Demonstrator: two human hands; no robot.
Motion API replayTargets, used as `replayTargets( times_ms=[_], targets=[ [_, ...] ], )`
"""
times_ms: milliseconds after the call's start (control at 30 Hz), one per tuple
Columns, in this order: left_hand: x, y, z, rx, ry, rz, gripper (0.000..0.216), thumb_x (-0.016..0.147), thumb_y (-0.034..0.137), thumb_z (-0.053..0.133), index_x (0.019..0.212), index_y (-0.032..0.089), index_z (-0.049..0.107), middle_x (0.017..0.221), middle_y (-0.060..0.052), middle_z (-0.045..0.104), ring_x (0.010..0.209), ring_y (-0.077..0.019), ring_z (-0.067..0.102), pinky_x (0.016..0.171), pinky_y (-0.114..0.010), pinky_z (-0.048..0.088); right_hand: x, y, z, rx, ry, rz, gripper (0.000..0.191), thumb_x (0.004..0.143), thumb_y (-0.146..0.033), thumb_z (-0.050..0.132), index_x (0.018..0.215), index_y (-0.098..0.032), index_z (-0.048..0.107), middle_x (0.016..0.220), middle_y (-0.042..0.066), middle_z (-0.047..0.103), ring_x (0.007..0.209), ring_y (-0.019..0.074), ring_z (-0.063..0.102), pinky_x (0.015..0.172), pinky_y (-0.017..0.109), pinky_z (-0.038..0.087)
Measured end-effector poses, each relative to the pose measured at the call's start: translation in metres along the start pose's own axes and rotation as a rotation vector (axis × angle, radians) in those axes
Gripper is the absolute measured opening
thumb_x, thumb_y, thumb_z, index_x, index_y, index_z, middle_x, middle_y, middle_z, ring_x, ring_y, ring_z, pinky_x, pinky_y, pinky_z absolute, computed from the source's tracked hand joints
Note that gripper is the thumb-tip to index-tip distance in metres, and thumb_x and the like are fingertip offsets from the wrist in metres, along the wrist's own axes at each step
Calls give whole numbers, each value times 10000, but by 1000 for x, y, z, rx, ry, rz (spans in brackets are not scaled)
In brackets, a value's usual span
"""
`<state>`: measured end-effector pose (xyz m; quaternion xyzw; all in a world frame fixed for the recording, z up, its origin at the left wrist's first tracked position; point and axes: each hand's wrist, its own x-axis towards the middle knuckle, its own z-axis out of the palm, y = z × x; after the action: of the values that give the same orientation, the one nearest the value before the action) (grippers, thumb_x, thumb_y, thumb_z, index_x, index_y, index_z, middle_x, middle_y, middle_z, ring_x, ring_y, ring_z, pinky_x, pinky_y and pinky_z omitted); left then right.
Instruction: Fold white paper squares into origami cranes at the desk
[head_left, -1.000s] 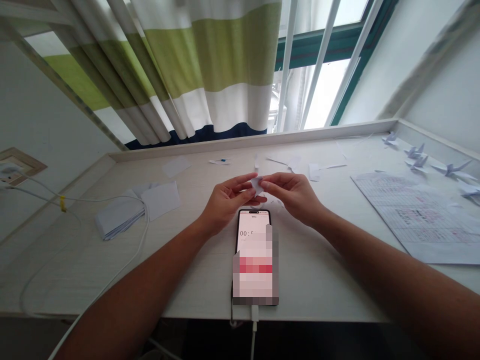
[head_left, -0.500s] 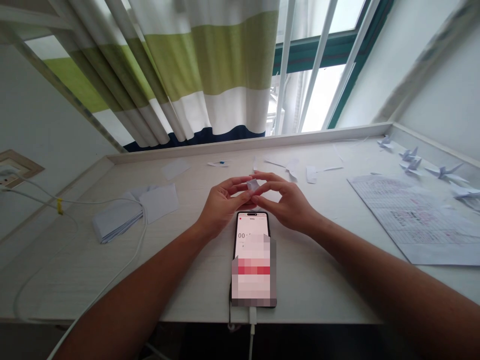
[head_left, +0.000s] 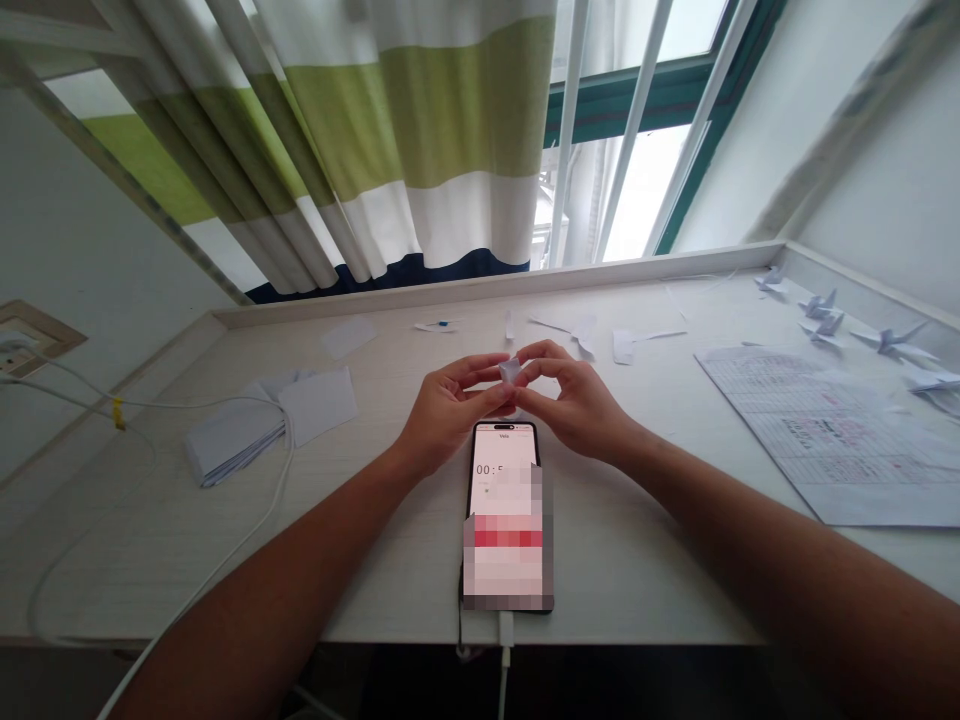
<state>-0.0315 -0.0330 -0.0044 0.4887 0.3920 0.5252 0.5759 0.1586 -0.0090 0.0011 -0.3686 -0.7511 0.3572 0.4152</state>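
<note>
A small folded piece of white paper (head_left: 510, 370) is held up between both hands, just beyond the top end of a phone (head_left: 504, 490). My left hand (head_left: 454, 402) pinches it from the left, thumb in front and fingers behind. From the right, my right hand (head_left: 570, 400) grips the same piece between thumb and curled fingers. The thumbs nearly meet at its lower edge, and the fingers partly cover it. The phone lies on the white desk with its screen lit and a cable plugged into its near end.
Stacked white paper sheets (head_left: 238, 430) lie left, beside a white cable (head_left: 289, 450). Paper scraps (head_left: 622, 345) are scattered along the back. Several folded paper cranes (head_left: 892, 342) stand at the right, behind a sheet with writing (head_left: 832, 440). A raised ledge (head_left: 420, 295) borders the desk.
The folded paper shows a little more between the fingers and sits slightly further right. The right fingers have shifted a bit on it; both hands keep their hold.
</note>
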Motion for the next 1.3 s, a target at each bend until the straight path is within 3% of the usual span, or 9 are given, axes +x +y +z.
replayTargets(
  times_ms=[200,400,667,833,1067,1300],
  targets=[
    [1,1,-2,45,-32,28,445,785,316,885,1200,198,777,962,-53,799,799,-175,780,801,-363,684,2,1,-1,98,-59,49,199,880,-405,765,824,-215,746,1217,93,627,1160,271,625,987,459,526],
    [-2,3,-2,243,-54,73,393,865,301,788,1232,164,752,925,-62,796,734,-174,778,716,-322,666,3,1,-3,111,28,50,144,856,-306,741,758,-205,709,1138,78,671,1077,255,648,994,477,500],
    [-4,3,-1,416,-69,49,172,880,172,666,1041,139,719,800,-23,748,602,-130,721,568,-232,568,1,-1,-2,-99,106,-109,78,905,-239,683,832,-219,660,1008,65,696,988,242,650,891,431,534],
    [-3,4,0,409,-61,23,102,882,231,693,920,136,691,679,2,691,534,-120,676,511,-217,519,-1,0,0,-128,52,-53,102,974,-297,623,912,-217,634,926,50,711,886,221,666,766,389,554],
    [-2,1,-2,335,-22,30,123,895,255,697,937,142,675,755,-26,740,600,-142,718,564,-237,561,0,3,2,-25,-95,-6,187,931,-362,715,1010,-199,670,935,49,754,823,190,696,758,374,590],
    [-3,-3,-5,508,-56,81,185,894,334,730,970,168,706,793,-45,763,695,-175,735,619,-258,563,0,-1,3,-58,-4,35,152,932,-331,694,873,-196,731,850,50,782,771,192,710,736,385,591]
  ],
)
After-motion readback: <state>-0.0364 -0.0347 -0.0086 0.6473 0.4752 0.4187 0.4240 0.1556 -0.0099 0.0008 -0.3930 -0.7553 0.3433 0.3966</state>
